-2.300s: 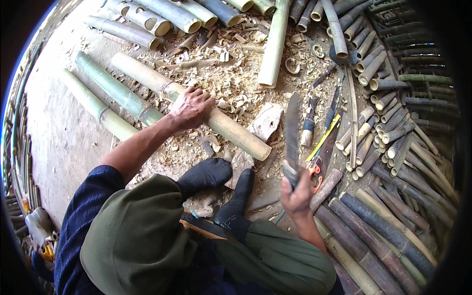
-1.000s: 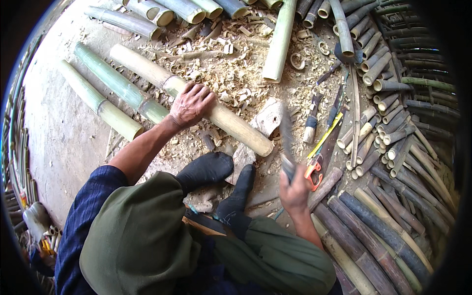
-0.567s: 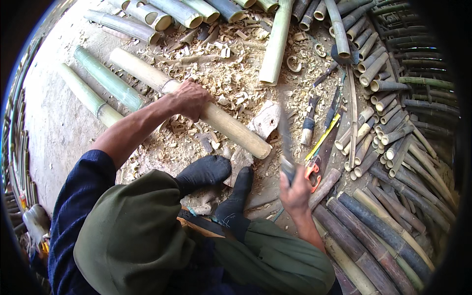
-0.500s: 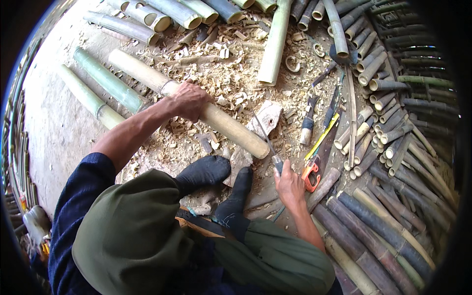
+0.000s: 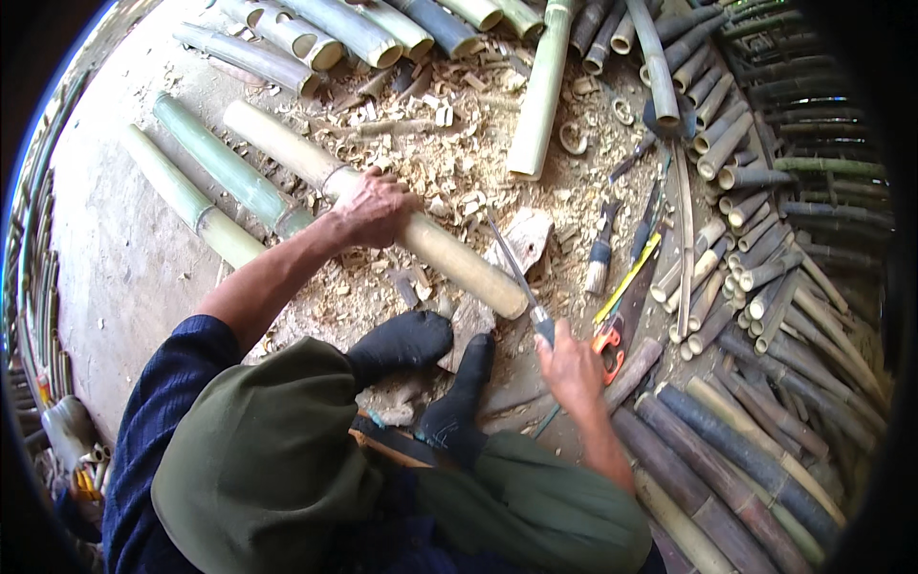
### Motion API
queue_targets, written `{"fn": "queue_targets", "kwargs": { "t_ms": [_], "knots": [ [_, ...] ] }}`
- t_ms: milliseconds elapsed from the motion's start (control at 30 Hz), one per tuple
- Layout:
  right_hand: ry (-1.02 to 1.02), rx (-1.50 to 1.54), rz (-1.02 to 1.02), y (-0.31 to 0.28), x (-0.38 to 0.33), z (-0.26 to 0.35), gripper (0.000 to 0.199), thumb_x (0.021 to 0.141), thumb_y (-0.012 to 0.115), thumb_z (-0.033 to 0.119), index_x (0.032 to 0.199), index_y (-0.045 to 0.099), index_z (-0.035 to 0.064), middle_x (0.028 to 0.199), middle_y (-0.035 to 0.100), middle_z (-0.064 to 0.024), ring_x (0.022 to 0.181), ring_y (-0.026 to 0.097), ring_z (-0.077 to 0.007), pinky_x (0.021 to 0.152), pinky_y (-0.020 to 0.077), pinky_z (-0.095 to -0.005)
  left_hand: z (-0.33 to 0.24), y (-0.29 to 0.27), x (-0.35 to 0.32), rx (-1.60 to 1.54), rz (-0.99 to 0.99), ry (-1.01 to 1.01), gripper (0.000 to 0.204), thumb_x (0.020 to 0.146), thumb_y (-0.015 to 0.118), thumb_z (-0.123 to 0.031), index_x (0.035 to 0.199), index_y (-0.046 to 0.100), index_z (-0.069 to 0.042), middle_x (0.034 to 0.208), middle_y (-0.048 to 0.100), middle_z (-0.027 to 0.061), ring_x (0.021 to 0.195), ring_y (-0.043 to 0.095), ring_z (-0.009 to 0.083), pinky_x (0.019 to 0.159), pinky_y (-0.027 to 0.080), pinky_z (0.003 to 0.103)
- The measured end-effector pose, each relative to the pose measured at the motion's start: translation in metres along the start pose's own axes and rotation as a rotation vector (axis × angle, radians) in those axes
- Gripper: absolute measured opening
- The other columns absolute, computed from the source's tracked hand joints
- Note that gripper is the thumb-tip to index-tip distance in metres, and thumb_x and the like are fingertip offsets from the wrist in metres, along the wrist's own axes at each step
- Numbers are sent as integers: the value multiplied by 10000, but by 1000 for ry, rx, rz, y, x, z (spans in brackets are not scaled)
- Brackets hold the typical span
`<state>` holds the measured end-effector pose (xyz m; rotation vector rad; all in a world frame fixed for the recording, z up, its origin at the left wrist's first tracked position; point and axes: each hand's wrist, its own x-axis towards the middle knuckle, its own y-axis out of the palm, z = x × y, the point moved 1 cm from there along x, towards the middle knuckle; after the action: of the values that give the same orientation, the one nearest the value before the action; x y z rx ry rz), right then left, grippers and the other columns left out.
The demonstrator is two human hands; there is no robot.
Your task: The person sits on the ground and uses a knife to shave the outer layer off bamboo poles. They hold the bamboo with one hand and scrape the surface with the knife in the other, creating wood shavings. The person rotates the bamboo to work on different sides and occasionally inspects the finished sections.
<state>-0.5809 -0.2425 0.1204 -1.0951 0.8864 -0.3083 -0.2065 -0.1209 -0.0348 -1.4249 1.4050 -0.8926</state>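
My left hand (image 5: 375, 206) is wrapped over a peeled, pale bamboo pole (image 5: 459, 256) that slants from the upper left toward my right hand. In my right hand (image 5: 571, 368) is the handle of a long, thin-bladed knife (image 5: 516, 258). Its blade points up and away, right beside the pole's near end; whether it touches the bamboo I cannot tell. A pale block (image 5: 525, 237) lies on the ground behind the blade. My feet in dark socks (image 5: 400, 346) are just below the pole.
Wood shavings (image 5: 469, 143) cover the ground ahead. Two greenish bamboo poles (image 5: 225, 163) lie at left, and an upright-slanting green one (image 5: 540, 96) ahead. At right are an orange-handled saw (image 5: 608, 346), a dark-handled tool (image 5: 601, 251), and stacks of cut bamboo (image 5: 712, 478).
The whole view has shifted slightly, moving the scene a little down and right. Both hands keep their holds, and the knife stays beside the pole's near end.
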Motion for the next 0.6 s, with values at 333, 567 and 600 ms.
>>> {"fn": "queue_targets", "kwargs": {
  "t_ms": [333, 567, 600],
  "knots": [
    [-111, 75, -174, 24, -1, -21, 297, 1025, 702, 248, 1079, 563, -10, 814, 709, -319, 731, 735, -499, 670, 597, -552, -19, -7, -6, 16, 13, -11, 402, 759, 893, -236, 1120, 749, -134, 974, 710, 52, 987, 678, 225, 985, 498, 481],
    [-217, 237, -234, -34, -13, 31, 281, 1035, 693, 248, 1041, 552, 5, 854, 701, -333, 772, 724, -510, 643, 554, -568, -5, 2, -26, 35, 34, -75, 395, 736, 877, -222, 1086, 728, -115, 996, 707, 81, 986, 681, 236, 987, 489, 491],
    [-293, 293, -327, -39, -20, 37, 280, 1038, 689, 247, 1035, 550, 4, 856, 704, -330, 769, 728, -504, 643, 556, -563, -7, 1, -25, 33, 14, -64, 386, 741, 874, -225, 1080, 727, -114, 987, 707, 82, 980, 684, 236, 982, 490, 488]
  ]
}}
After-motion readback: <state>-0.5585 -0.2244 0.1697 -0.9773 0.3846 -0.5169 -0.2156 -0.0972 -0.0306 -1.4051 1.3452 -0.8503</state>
